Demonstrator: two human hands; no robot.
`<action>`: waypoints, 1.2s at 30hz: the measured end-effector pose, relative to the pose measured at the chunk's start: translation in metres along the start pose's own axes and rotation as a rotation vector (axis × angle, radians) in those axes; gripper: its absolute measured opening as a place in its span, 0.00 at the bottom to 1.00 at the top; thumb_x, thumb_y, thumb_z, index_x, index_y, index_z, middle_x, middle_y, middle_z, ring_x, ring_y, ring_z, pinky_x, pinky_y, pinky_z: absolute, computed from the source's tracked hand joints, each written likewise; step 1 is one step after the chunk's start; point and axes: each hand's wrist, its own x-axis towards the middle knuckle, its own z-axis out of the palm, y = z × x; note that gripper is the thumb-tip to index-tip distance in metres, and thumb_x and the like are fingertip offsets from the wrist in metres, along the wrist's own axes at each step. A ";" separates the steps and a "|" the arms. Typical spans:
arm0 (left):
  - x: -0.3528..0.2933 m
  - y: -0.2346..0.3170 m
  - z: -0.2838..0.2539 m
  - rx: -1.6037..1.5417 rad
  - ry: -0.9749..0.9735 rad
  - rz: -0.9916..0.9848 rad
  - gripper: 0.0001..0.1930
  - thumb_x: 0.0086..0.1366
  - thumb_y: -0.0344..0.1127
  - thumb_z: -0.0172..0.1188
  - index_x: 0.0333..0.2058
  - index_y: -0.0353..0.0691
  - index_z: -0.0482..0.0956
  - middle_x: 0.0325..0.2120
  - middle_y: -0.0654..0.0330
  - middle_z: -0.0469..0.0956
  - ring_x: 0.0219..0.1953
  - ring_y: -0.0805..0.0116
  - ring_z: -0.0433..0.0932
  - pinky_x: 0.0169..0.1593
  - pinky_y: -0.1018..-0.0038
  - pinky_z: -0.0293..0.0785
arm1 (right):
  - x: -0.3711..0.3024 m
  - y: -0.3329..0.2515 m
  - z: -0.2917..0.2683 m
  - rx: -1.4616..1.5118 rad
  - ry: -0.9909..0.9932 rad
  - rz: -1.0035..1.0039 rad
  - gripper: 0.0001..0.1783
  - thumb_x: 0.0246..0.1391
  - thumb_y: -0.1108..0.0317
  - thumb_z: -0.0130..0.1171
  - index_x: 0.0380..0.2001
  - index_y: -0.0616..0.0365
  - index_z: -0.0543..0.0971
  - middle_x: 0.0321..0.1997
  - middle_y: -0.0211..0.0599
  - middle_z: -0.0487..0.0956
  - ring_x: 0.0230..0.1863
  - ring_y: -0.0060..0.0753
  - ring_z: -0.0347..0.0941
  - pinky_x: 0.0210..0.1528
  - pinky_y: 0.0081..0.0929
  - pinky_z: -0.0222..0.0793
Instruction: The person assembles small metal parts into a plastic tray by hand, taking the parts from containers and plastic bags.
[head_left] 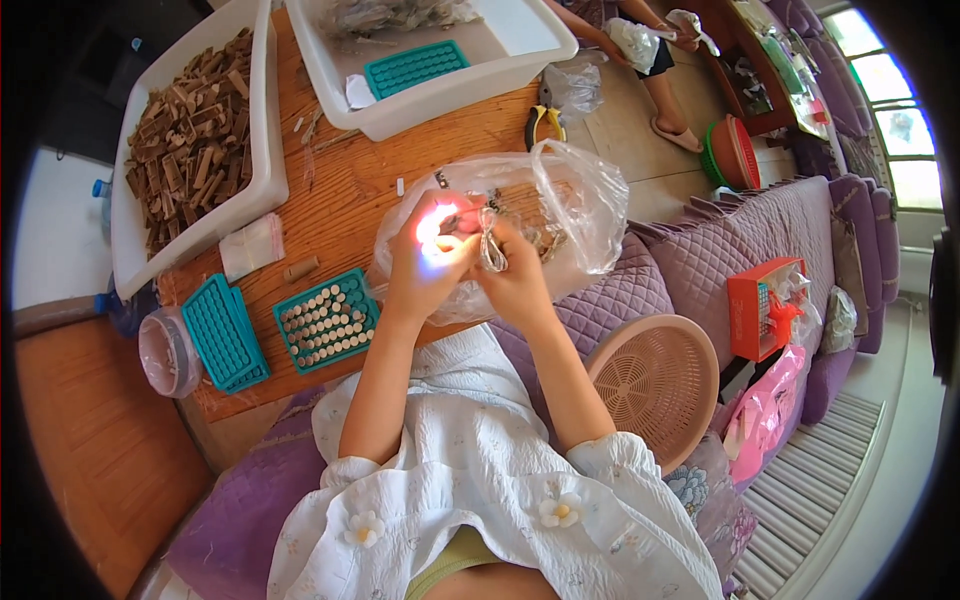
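Both my hands meet over a large clear plastic bag (570, 200) that lies open on the wooden table (340, 200) and holds small dark parts. My left hand (425, 265) is closed around a small object with a bright pink-white glow (437, 225) at the fingertips; what the object is cannot be made out. My right hand (515, 275) pinches a small twisted clear bag (491, 250) right next to the glow. The two hands touch each other.
A white bin of brown wooden pieces (195, 140) stands at the left and a second white bin (440, 80) behind. Teal peg trays (325, 320) and a round clear tub (165, 350) lie near the front edge. A pink basket (655, 380) rests on the purple sofa. Another person's legs (660, 90) are at the back.
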 end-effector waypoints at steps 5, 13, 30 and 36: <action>-0.003 0.021 0.004 0.661 0.039 0.249 0.17 0.45 0.27 0.58 0.37 0.41 0.68 0.30 0.58 0.75 0.30 0.59 0.74 0.32 0.70 0.70 | 0.002 0.011 -0.001 0.037 -0.121 -0.105 0.34 0.42 0.78 0.54 0.54 0.58 0.55 0.48 0.37 0.65 0.47 0.26 0.64 0.46 0.23 0.62; -0.011 0.062 -0.008 0.763 0.172 0.183 0.10 0.54 0.28 0.52 0.37 0.39 0.69 0.34 0.57 0.74 0.30 0.61 0.76 0.33 0.73 0.71 | 0.002 0.004 -0.019 0.103 0.056 0.203 0.37 0.45 0.76 0.50 0.58 0.58 0.47 0.46 0.44 0.69 0.38 0.33 0.71 0.34 0.26 0.68; -0.068 0.057 0.023 -0.557 -0.296 0.016 0.18 0.58 0.26 0.48 0.48 0.38 0.60 0.49 0.51 0.62 0.49 0.60 0.66 0.49 0.71 0.65 | -0.079 -0.067 -0.032 -0.481 -0.143 -0.126 0.15 0.42 0.75 0.55 0.38 0.60 0.70 0.33 0.39 0.74 0.36 0.32 0.73 0.36 0.21 0.67; -0.098 0.050 -0.020 0.033 -0.346 -0.073 0.23 0.54 0.23 0.50 0.50 0.37 0.61 0.48 0.55 0.66 0.48 0.67 0.67 0.46 0.74 0.66 | -0.171 -0.061 -0.152 -0.408 0.540 0.051 0.10 0.49 0.75 0.44 0.37 0.63 0.69 0.38 0.38 0.70 0.35 0.29 0.70 0.40 0.23 0.64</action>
